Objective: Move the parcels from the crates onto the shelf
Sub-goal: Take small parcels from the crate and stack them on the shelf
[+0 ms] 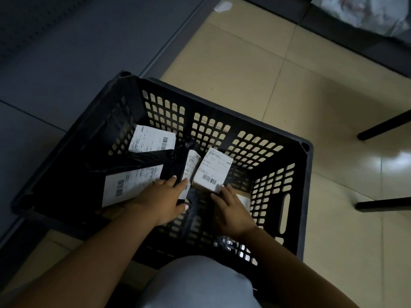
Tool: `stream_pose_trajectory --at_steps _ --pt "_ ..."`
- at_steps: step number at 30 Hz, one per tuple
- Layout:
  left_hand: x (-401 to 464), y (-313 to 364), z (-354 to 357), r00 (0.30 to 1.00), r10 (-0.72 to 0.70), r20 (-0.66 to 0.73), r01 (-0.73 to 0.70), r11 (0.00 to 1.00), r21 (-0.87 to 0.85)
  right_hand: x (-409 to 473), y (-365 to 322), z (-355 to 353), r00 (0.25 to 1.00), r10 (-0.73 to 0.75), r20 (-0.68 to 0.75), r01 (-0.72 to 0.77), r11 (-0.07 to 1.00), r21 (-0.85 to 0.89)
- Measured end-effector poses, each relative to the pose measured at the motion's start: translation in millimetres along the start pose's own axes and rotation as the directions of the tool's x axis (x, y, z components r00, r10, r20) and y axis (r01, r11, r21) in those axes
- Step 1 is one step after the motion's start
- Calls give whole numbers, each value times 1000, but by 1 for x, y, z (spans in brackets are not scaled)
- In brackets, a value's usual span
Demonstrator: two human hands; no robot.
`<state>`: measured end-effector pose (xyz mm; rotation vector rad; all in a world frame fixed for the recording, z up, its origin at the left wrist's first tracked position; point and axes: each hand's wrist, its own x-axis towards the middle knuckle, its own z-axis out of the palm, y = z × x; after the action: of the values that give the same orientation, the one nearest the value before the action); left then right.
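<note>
Reaching down into the black crate (287,147), both hands work among the parcels on its floor, and the risks lie in how crowded and dim that floor is. The left hand (163,197) has its fingers spread over a narrow black parcel (189,172) at the crate's middle, thumb low beside it; whether it truly grips or only touches, I cannot tell. The right hand (232,210) lies flat, fingers straight, fingertips touching the near edge of a small white-labelled box (212,171) just right of the crate's middle; it holds nothing. A lift from such shallow contact could let the box tip back against the crate's wall. The slick black wrapping could slide through the fingers. Two larger black bags, one with its label (152,140) toward the crate's far left corner and another with its label (131,185) by the crate's near left wall, overlap the narrow parcel and might drag along with it. The shelf (55,41), I judge, is the dark surface beyond the crate's left side; all the parcels remain in the crate.
</note>
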<state>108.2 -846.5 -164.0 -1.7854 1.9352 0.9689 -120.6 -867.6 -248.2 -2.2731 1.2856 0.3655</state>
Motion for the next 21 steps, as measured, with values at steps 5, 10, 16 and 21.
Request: stream_pose_trajectory --at_steps 5,10,16,21 --pt "14 11 5 999 44 -1 -44 999 -22 -7 -1 6 949 310 -66 -306 950 60" --pt "38 26 19 997 74 -1 -74 994 -75 2 3 14 950 308 -57 -302 948 98" --pt "73 45 25 999 -21 -44 21 1000 14 -3 12 27 905 425 27 -424 895 138" --pt "99 74 23 982 8 -187 16 991 130 1 13 34 870 492 -39 -477 858 189"
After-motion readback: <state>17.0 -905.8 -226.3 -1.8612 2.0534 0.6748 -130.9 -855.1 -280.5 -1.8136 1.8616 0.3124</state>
